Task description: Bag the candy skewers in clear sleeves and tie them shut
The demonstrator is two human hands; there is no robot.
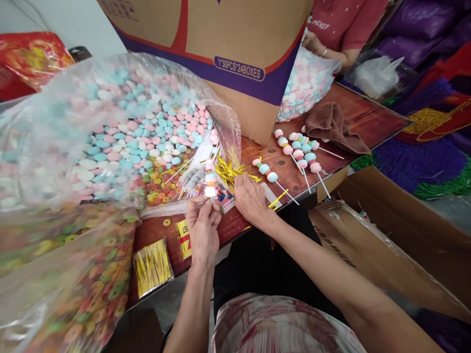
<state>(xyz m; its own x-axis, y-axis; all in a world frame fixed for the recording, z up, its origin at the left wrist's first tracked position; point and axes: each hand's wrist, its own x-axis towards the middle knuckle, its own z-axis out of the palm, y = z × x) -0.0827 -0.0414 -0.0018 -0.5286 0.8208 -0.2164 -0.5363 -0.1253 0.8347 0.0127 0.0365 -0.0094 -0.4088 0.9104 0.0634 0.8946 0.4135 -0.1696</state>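
The left hand (201, 226) pinches a wrapped candy skewer (212, 185) near its lower end, fingers closed on the clear sleeve, just in front of the big candy bag (110, 127). The right hand (251, 197) rests palm-down to the right of that skewer, fingertips on the loose gold twist ties (228, 169); whether it grips one cannot be told. The skewer looks light and fairly fragile: soft pastel discs stacked on a thin stick, inside slippery film that can slide over the candy. The safest hold appears to be on the stick below the lowest disc, where the film gathers, not on the discs themselves. The ties are thin, springy wire strips, easily bent and easily scattered. To the right of the bag lie unwrapped skewers (301, 149) on the table (368, 122), with a brown cloth (333, 127) beyond them. Behind the bag stands a carton (228, 44) printed "1*30PCS*24BOXES". In front of the bag, a packet of ties (152, 267) sits beside a yellow label (183, 239) showing the letters "ST". Behind the carton, another person (342, 24) wears a red shirt reading "MICKEY".
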